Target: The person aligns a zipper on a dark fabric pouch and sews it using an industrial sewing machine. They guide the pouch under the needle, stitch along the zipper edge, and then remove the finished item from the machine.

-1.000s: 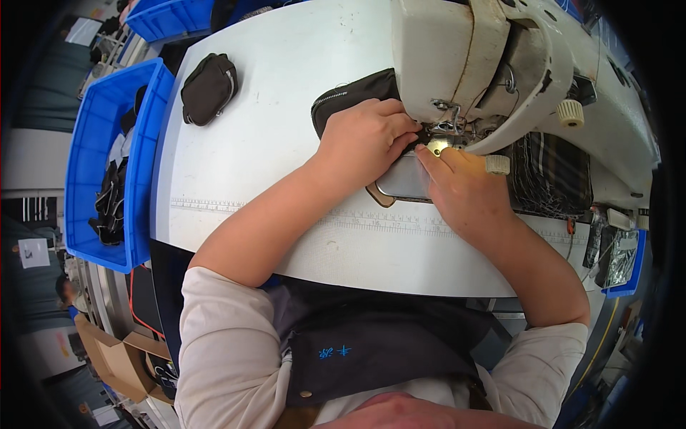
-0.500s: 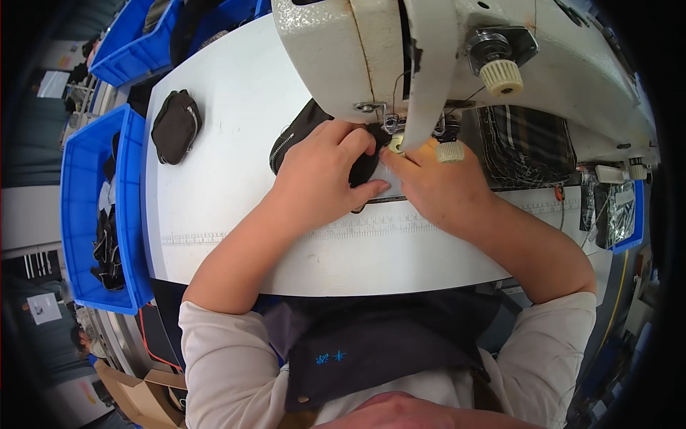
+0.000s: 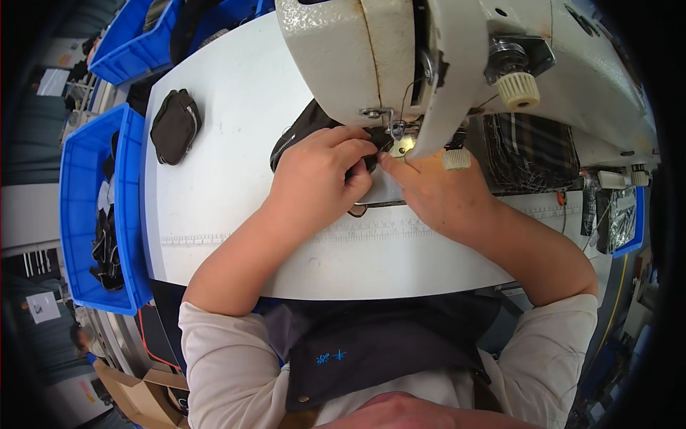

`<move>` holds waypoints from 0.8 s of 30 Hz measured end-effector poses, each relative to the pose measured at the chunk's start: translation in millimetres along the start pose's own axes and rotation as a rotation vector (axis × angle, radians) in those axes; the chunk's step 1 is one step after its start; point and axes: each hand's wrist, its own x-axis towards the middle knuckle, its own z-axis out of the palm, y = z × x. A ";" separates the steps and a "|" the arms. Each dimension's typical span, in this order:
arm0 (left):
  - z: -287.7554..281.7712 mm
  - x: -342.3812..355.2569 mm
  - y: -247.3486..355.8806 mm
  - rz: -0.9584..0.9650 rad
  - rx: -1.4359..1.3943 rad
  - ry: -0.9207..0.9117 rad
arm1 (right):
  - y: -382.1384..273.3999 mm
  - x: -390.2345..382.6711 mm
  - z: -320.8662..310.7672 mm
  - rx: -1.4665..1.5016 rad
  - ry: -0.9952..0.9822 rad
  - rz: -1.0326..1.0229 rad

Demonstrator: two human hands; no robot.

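Note:
A black fabric pouch [image 3: 307, 121] with a metal zipper lies under the head of a white sewing machine [image 3: 343, 57]. My left hand [image 3: 321, 171] is closed on its near part, with thumb and fingertips drawn together by the needle area. From the other side, my right hand [image 3: 446, 189] reaches in beside the metal needle plate [image 3: 389, 187]. One of its digits stretches left and touches the dark fabric's edge; the machine hides most of its other fingers. Another small dark zippered pouch [image 3: 176, 127] rests apart on the table at the left.
The white table [image 3: 236, 171] has a printed ruler strip [image 3: 386, 227] along its near side. Dark striped cloth pieces [image 3: 532, 150] are stacked right of the needle. Blue bins [image 3: 128, 214] with dark pieces stand at the left. An open cardboard box [image 3: 146, 397] is at lower left.
My left thumb has drawn in toward its fingers, closing the gap over the fabric. The machine appears slightly farther right in the picture. More of the lit needle plate shows.

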 end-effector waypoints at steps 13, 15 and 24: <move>5.6 0.2 -6.1 0.146 0.044 0.020 | -1.8 6.4 -8.8 -0.004 0.063 -0.054; 8.8 -0.6 -5.9 0.151 0.038 0.036 | -0.6 5.2 -6.9 0.023 0.073 -0.055; 12.9 4.0 -0.5 0.192 0.287 0.055 | -0.6 4.6 -2.0 0.052 0.058 -0.030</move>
